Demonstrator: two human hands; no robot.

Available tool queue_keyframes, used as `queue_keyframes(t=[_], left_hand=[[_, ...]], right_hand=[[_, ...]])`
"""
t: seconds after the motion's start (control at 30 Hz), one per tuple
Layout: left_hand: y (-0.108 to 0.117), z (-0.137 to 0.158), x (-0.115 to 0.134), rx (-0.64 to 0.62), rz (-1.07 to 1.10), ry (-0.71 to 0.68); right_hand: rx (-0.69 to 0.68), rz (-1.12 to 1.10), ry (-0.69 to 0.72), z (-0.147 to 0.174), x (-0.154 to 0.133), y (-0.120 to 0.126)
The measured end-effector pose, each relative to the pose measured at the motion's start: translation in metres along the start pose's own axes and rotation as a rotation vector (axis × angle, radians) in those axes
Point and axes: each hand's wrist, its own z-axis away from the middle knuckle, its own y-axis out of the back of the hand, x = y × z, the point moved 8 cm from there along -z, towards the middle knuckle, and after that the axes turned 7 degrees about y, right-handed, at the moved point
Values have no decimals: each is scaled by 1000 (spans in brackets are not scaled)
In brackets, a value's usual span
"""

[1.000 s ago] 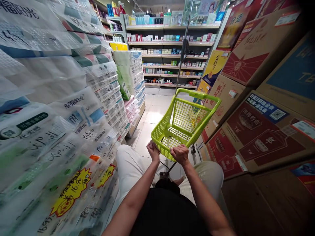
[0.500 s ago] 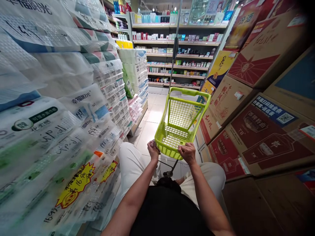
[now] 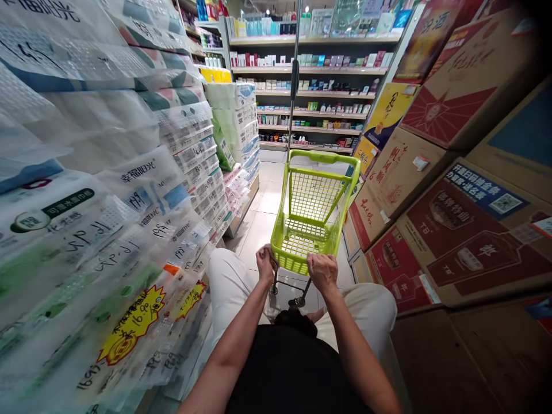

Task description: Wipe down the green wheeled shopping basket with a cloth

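Note:
A lime-green shopping cart (image 3: 319,195) with a lattice basket stands on the floor between my knees. Beside the basket's near left corner, my left hand (image 3: 264,265) is closed around what looks like a brownish cloth (image 3: 273,256), mostly hidden by the fingers. My right hand (image 3: 323,271) is closed over the near rim of the basket, right of its middle. I see no goods inside the basket. A tall thin pole (image 3: 294,75) with a dark grip rises at the cart's far left side. Below the basket, a dark wheel (image 3: 296,301) shows.
Plastic-wrapped paper packs (image 3: 142,190) with handwritten prices are piled close on my left. Stacked cartons (image 3: 466,230) line the right side. Shelves (image 3: 310,70) of small boxes and bottles stand across the far end. A tiled floor (image 3: 263,201) runs between.
The cart has swung slightly to the left, and its pole has shifted left with it. My right hand has moved a little left along with the rim; my left hand has barely moved.

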Motion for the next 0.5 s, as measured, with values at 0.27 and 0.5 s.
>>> queue_keyframes(t=[0.27, 0.5], left_hand=[[-12, 1, 28, -102, -8, -158], [-20, 13, 59, -124, -73, -260]], right_hand=[[2, -16, -16, 4, 5, 0], [22, -17, 1, 4, 3, 3]])
